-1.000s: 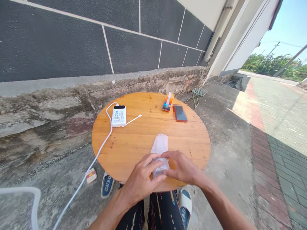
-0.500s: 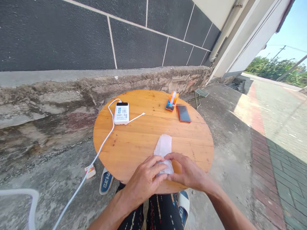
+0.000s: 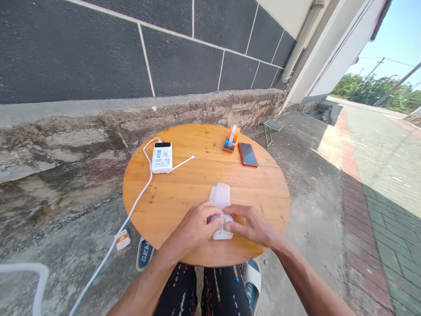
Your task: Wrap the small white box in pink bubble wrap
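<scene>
A whitish, translucent strip of wrap [image 3: 221, 194], perhaps bubble wrap, lies on the table near its front edge. Its near end is folded into a small flat packet [image 3: 222, 232]; what is inside I cannot make out. From the left, my left hand [image 3: 204, 224] curls its fingers and thumb onto the packet. My right hand [image 3: 245, 223] grips the opposite side, its thumb and fingers bent over the wrap. Both hands are closed, close together, with the loose part of the strip stretching away beyond the fingertips.
The round wooden table [image 3: 184, 188] holds a white power bank [image 3: 162, 157] with white cables at left. An orange tape dispenser [image 3: 232, 138] and a red-edged phone [image 3: 247, 154] lie at the far right. Behind runs a wall [image 3: 98, 57]; a folding stool [image 3: 272, 127] stands beyond.
My fingers have moved up the packet, away from me, uncovering its near end. My left thumb now presses on top. The view has shifted slightly.
</scene>
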### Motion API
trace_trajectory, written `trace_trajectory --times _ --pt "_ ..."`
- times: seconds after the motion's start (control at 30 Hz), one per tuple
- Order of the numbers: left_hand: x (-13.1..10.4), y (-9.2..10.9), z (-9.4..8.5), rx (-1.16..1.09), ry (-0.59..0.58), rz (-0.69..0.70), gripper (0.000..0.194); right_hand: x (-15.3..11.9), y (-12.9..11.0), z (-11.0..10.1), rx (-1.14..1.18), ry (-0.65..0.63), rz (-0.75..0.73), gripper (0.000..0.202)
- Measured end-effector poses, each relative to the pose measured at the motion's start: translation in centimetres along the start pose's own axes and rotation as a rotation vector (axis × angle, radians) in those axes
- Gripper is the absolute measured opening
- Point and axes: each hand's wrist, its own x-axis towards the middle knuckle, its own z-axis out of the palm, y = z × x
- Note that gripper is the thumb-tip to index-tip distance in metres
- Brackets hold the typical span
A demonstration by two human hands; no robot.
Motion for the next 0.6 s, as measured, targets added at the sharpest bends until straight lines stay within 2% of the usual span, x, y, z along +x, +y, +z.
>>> trace_trajectory --times 0.2,0.33,0.5,0.6 --pt "1.4 -0.5 -0.3 -0.018 -0.065 -0.098 0.030 0.5 1.0 -0.1 -0.062 0.006 -0.020 0.033" --pt "1.9 -0.9 -0.4 -0.051 -0.100 -0.135 0.030 -0.3 1.1 0.5 -0.191 0.121 0.031 0.042" --pt "2.5 -1.3 -0.6 -0.070 -0.134 -0.155 0.029 -1.6 0.5 2.1 -0.352 0.204 -0.047 0.064" --pt "3.0 -1.6 -0.6 -0.097 -0.161 -0.182 0.030 -1.4 0.2 2.5 -0.377 0.214 -0.032 0.054"
